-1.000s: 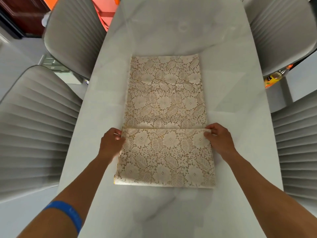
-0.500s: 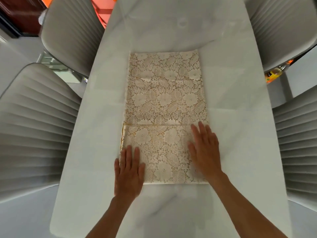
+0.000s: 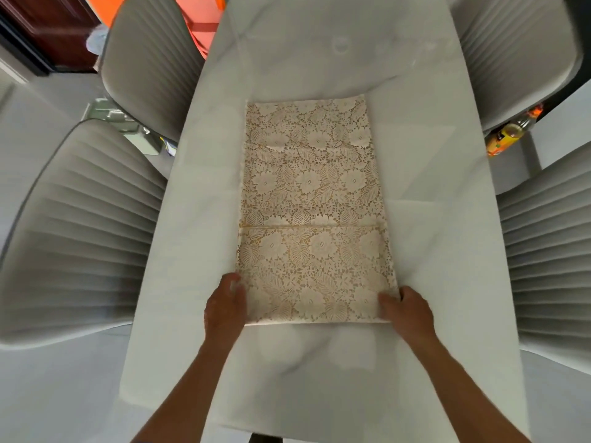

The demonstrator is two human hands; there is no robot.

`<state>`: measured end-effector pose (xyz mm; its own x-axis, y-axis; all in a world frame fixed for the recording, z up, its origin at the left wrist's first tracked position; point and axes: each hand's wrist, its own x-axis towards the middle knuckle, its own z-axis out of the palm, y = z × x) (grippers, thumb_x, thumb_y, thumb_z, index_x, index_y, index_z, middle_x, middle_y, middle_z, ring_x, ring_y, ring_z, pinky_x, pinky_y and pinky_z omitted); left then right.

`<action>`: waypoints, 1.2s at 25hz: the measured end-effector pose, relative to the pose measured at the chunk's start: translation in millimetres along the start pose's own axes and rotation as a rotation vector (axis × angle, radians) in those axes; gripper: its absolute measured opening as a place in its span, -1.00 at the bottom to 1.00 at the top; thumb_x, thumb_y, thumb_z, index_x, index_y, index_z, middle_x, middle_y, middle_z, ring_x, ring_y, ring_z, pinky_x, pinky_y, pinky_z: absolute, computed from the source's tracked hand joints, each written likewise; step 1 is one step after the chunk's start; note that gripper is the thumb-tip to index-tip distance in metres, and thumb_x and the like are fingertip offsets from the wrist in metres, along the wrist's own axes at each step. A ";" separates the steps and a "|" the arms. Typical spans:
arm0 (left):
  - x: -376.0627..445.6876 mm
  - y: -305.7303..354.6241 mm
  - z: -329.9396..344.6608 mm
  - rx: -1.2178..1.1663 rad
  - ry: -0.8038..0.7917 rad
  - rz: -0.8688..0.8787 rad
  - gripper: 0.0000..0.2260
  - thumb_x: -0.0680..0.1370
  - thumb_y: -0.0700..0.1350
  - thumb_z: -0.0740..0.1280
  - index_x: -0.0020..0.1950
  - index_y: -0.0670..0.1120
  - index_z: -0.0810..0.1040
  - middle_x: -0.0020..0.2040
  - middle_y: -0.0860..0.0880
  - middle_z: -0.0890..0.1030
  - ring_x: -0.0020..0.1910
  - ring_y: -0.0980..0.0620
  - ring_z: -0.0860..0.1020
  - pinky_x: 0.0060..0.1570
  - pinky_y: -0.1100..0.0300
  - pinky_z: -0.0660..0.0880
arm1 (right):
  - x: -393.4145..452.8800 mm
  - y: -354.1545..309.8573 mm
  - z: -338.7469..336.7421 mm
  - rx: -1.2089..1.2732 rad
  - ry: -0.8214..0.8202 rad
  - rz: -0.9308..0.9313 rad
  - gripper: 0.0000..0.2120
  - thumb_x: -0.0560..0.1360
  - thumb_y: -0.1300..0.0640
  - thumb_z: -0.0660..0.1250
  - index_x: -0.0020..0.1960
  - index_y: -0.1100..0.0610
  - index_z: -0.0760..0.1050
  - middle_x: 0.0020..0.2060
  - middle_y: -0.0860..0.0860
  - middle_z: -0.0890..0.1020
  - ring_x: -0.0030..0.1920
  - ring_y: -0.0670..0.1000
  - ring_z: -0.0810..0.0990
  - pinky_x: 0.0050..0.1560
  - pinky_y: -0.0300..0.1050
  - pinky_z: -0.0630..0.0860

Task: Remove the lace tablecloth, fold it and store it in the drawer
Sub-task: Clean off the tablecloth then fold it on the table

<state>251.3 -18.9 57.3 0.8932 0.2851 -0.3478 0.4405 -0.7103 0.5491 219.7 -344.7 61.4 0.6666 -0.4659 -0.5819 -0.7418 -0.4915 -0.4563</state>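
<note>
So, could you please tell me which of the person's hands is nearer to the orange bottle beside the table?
Right. The right hand grips the folded lace tablecloth's near right corner, on the same side as the orange bottle. The left hand grips the near left corner, farther away.

Tablecloth: cream lace tablecloth [image 3: 311,212] with an openwork floral and leaf pattern; thin, textured cloth, matt, a golden-tan layer showing through the holes.
Table: long white marble-look table [image 3: 431,219]; smooth, hard, polished top with faint grey veining and soft reflections.
Chairs: grey upholstered chairs [image 3: 76,225]; padded backs with stitched vertical channels, matt fabric or leatherette, cannot tell which.
Door: dark brown panelled wooden door [image 3: 41,30]; low sheen.
Bottle: clear bottle with orange label [image 3: 508,135]; glossy, glass or plastic cannot be told.
</note>
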 end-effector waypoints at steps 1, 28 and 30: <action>1.7 -1.1 -6.2 -0.005 -0.057 0.012 -0.81 0.62 -0.05 0.22 0.23 0.06 0.50 -0.14 -0.07 0.64 -0.11 -0.16 0.63 -0.22 0.17 0.43 | 2.0 0.9 -7.4 0.063 -0.027 0.007 -0.74 0.54 -0.02 0.29 0.03 0.18 0.51 -0.06 0.11 0.63 -0.12 0.13 0.56 -0.14 -0.06 0.45; 59.7 18.3 -59.6 -0.501 -0.427 -0.398 -0.75 0.47 -0.03 0.49 -0.21 -0.08 0.46 -0.29 -0.03 0.44 -0.29 0.00 0.40 -0.17 0.14 0.35 | 61.6 -99.7 -42.5 0.146 -0.388 -0.069 -0.68 0.42 -0.03 0.50 0.10 0.08 0.58 -0.02 -0.02 0.66 0.00 0.05 0.63 0.01 -0.06 0.51; 53.6 4.3 -46.3 -0.433 -0.347 -0.427 -0.66 0.43 -0.04 0.53 -0.39 -0.07 0.42 -0.40 -0.01 0.41 -0.39 0.02 0.34 -0.26 0.14 0.29 | 64.3 -78.0 -34.4 0.140 -0.365 -0.096 -0.83 0.39 0.10 0.53 -0.04 0.06 0.65 -0.07 0.00 0.72 -0.02 0.06 0.69 0.00 -0.07 0.57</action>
<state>305.2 23.1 76.3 0.5847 0.2091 -0.7838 0.8076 -0.2411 0.5381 323.0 -361.6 82.8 0.6820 -0.1182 -0.7217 -0.6972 -0.4032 -0.5928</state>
